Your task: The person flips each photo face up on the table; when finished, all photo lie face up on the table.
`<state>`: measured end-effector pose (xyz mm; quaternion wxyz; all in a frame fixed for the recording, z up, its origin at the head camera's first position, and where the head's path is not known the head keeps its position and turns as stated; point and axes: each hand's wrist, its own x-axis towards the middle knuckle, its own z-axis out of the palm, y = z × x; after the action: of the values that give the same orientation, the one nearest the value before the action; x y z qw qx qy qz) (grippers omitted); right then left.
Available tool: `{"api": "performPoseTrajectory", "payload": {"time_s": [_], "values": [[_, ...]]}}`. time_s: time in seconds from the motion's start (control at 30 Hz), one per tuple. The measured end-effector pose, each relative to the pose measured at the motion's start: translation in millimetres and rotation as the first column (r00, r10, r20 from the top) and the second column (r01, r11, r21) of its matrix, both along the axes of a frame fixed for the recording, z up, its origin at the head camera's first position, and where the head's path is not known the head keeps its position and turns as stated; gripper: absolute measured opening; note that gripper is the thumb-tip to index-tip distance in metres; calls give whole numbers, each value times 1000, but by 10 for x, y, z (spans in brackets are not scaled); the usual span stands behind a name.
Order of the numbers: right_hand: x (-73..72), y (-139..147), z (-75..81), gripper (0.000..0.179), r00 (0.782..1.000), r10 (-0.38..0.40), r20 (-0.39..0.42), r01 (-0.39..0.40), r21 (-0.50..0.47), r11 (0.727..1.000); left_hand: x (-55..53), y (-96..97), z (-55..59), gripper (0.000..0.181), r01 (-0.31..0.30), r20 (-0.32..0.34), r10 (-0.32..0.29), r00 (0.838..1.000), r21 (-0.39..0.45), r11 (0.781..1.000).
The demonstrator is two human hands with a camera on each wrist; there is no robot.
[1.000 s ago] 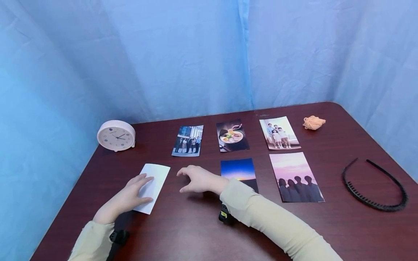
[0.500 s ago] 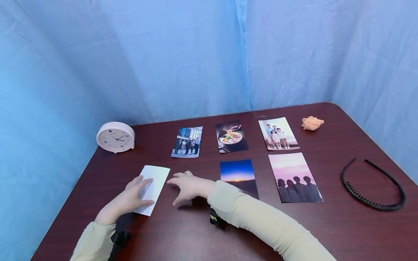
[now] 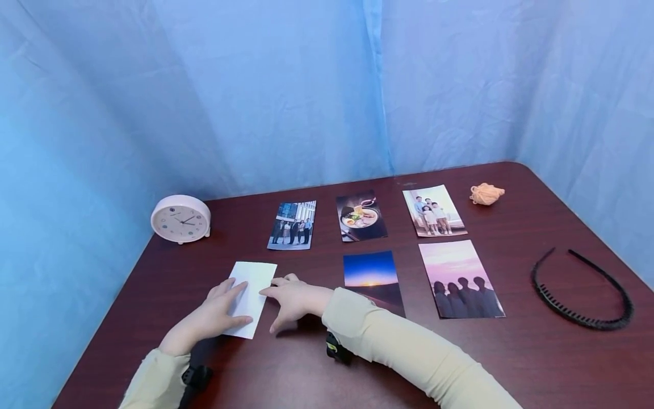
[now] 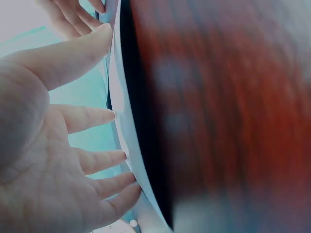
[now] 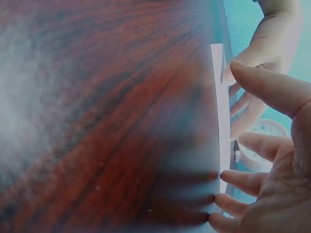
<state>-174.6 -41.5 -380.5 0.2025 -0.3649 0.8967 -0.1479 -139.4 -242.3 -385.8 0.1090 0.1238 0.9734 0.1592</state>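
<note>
A white paper card [image 3: 259, 282], blank side up, lies on the table left of centre. My left hand [image 3: 206, 319] rests on it with fingers spread. In the left wrist view, the fingertips and thumb of that left hand [image 4: 58, 160] touch the thin bright card [image 4: 127, 111]. Just to the right is my right hand [image 3: 293, 301], fingers spread and bent down at the card's right edge. The right wrist view has the lower fingertips of the right hand [image 5: 272, 189] at the table surface beside the card [image 5: 222, 116]; whether they touch it I cannot tell.
On the dark red table [image 3: 286, 380] lie photos of an office group [image 3: 292, 225], ramen [image 3: 361, 216], a family [image 3: 434, 211], a sunset [image 3: 372, 275] and silhouettes [image 3: 462, 281]. A white clock [image 3: 181, 219], peach yarn [image 3: 486, 194] and black headband [image 3: 587, 321] stand around them.
My right hand has moved left to the card's edge. The card has slid a little to the right under my left hand. The photos and other objects stay where they were.
</note>
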Motion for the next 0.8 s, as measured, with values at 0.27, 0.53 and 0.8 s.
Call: {"api": "performPoseTrajectory", "payload": {"time_s": [0.27,0.53,0.8], "values": [[29,-7,6,87,1000,-6,-23,8,77,997,20,16,18,79,33,9,-33,999,16,999],[90,-52,30,88,997,11,-77,0,140,990,87,-128,-8,101,53,83,-59,995,70,996],[143,-119,16,87,989,9,-150,20,194,981,97,-165,-42,96,53,48,-57,997,74,996]]}}
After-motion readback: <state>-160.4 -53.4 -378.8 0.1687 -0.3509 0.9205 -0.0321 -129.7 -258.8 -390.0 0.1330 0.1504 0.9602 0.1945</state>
